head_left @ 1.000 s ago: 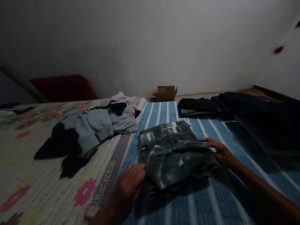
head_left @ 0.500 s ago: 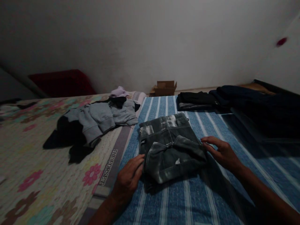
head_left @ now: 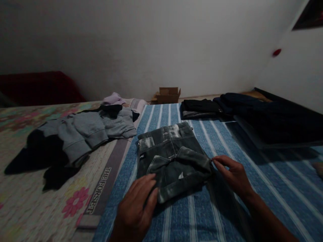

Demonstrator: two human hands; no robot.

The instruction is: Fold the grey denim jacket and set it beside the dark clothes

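Observation:
A pair of folded dark grey jeans (head_left: 171, 141) with pale faded patches lies in the middle of the blue striped cloth. Its waistband is at the far side, and the legs are folded up over the near part. My left hand (head_left: 137, 205) reaches over the near left corner, fingers stretched out and thumb apart; whether it presses on the fabric I cannot tell. At the right edge of the jeans, my right hand (head_left: 233, 173) pinches the fabric between thumb and fingertips.
To the left, a heap of grey and black clothes (head_left: 83, 129) lies on the flowered bedspread (head_left: 30, 198). Folded dark clothes (head_left: 202, 108) and a larger dark stack (head_left: 272, 117) stand at the right. Behind is an open cardboard box (head_left: 168, 95) by the wall.
The view has turned to the right. My left hand has come over the near left corner of the jeans. My right hand now pinches their right edge.

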